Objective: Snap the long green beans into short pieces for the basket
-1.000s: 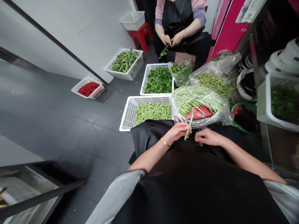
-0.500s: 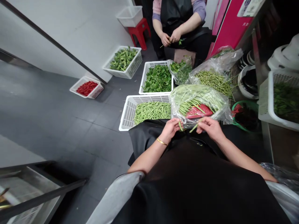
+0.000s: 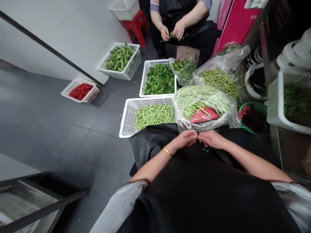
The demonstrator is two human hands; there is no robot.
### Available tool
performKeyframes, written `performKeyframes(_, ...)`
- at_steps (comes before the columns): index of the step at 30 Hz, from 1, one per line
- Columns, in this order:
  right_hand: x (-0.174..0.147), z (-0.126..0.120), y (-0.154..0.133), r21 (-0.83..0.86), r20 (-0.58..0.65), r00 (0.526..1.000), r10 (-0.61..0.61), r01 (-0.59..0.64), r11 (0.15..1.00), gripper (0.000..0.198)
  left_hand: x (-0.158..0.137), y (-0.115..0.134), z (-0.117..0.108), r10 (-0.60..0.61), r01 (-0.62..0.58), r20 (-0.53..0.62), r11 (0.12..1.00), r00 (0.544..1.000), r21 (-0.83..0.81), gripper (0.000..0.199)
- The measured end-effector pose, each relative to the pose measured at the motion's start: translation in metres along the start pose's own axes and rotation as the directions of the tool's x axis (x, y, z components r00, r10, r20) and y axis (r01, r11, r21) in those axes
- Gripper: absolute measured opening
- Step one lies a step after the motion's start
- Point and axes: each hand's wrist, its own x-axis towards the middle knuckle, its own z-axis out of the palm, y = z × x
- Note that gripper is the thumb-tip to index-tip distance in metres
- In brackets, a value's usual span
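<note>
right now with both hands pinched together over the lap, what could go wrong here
A few green scraps lie on the black apron just below the right hand; they could slide off onto the floor. The plastic bag of long beans bulges toward the left hand, so a careless pull might tip beans out. The white basket of cut beans sits off to the left, so tossed pieces could miss it.

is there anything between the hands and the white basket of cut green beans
Nothing solid. The left hand and right hand meet over the lap; only the black apron's edge lies before the white basket.
</note>
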Motion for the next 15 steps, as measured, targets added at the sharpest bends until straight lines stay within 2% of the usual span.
performKeyframes(1, 0.007, 0.005, 0.004, 0.065, -0.181, 0.982, 0.053, -0.042, 0.997, 0.041, 0.004, -0.002, 0.002, 0.055, -0.062, -0.095, 0.996, 0.994, -0.063, 0.042)
performKeyframes(2, 0.013, 0.009, 0.008, 0.136, -0.339, 0.934, 0.113, -0.071, 0.988, 0.045, 0.008, -0.003, 0.004, 0.086, -0.111, -0.189, 0.986, 0.978, -0.123, 0.042)
performKeyframes(3, 0.019, 0.013, 0.014, 0.197, -0.434, 0.885, 0.166, -0.087, 0.977, 0.048, 0.013, -0.005, 0.004, 0.086, -0.138, -0.264, 0.973, 0.961, -0.186, 0.043)
performKeyframes(4, 0.024, 0.015, 0.02, 0.221, -0.453, 0.87, 0.193, -0.1, 0.97, 0.048, 0.016, -0.006, 0.003, 0.061, -0.145, -0.313, 0.956, 0.948, -0.254, 0.043)
performKeyframes(5, 0.028, 0.013, 0.028, 0.194, -0.398, 0.896, 0.194, -0.125, 0.973, 0.046, 0.019, -0.007, 0.0, 0.024, -0.143, -0.343, 0.935, 0.939, -0.325, 0.043)
performKeyframes(7, 0.034, 0.001, 0.046, -0.001, -0.173, 0.967, 0.187, -0.19, 0.982, 0.037, 0.022, -0.008, -0.009, -0.039, -0.141, -0.371, 0.884, 0.928, -0.445, 0.045)
performKeyframes(8, 0.038, -0.009, 0.055, -0.13, -0.108, 0.969, 0.221, -0.234, 0.963, 0.032, 0.022, -0.008, -0.014, -0.054, -0.14, -0.368, 0.866, 0.928, -0.479, 0.045)
performKeyframes(9, 0.042, -0.021, 0.065, -0.257, -0.114, 0.951, 0.287, -0.307, 0.916, 0.028, 0.021, -0.008, -0.019, -0.062, -0.132, -0.357, 0.86, 0.932, -0.493, 0.045)
performKeyframes(10, 0.048, -0.034, 0.074, -0.35, -0.196, 0.915, 0.353, -0.401, 0.847, 0.027, 0.021, -0.008, -0.022, -0.066, -0.115, -0.338, 0.865, 0.939, -0.488, 0.045)
performKeyframes(12, 0.064, -0.058, 0.091, -0.443, -0.394, 0.806, 0.442, -0.588, 0.677, 0.03, 0.019, -0.007, -0.024, -0.076, -0.059, -0.276, 0.892, 0.958, -0.449, 0.042)
performKeyframes(13, 0.073, -0.067, 0.098, -0.46, -0.446, 0.766, 0.464, -0.64, 0.615, 0.032, 0.018, -0.006, -0.024, -0.083, -0.028, -0.24, 0.905, 0.967, -0.424, 0.04)
performKeyframes(15, 0.086, -0.078, 0.105, -0.476, -0.452, 0.744, 0.492, -0.668, 0.572, 0.033, 0.017, -0.005, -0.023, -0.088, 0.012, -0.186, 0.926, 0.979, -0.377, 0.04)
